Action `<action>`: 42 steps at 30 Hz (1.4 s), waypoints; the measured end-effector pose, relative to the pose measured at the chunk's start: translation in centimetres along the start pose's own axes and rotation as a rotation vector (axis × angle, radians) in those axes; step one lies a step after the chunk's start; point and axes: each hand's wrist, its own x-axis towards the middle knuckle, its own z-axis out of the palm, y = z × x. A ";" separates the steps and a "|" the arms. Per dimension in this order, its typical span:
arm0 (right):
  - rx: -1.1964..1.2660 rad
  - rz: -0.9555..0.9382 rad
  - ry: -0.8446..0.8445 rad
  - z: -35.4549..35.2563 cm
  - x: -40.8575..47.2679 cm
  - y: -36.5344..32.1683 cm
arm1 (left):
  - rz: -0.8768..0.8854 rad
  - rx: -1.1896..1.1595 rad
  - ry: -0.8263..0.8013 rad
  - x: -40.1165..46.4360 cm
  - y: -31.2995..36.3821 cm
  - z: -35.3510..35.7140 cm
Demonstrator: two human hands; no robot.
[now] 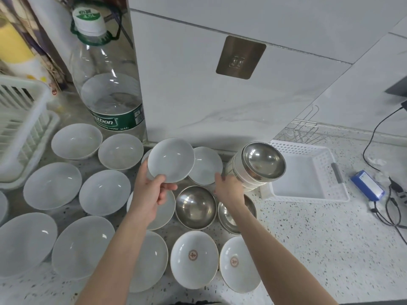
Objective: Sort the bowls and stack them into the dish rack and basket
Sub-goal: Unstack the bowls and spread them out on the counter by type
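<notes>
My left hand [148,190] grips the near rim of a pale grey bowl [171,160], lifted and tilted above the counter. My right hand [229,187] holds a stack of steel bowls [259,165] tipped on its side, their openings facing me. Behind it lies another pale bowl [206,165]. Two steel bowls [195,206] [226,219] sit under my arms. Several pale bowls [52,185] cover the left counter; two white bowls with a red emblem [194,258] [239,264] sit in front. The white basket [308,175] stands right, the white dish rack [22,128] far left.
A large water bottle [108,78] stands at the back left beside the tiled wall. A wire rack [301,130] lies behind the basket. A blue box [367,184] and black cables [387,208] occupy the right side of the speckled counter.
</notes>
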 end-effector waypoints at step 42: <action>0.545 -0.020 0.270 -4.3 -10.2 7.0 | -0.098 0.086 -0.090 -6.9 -3.0 -0.9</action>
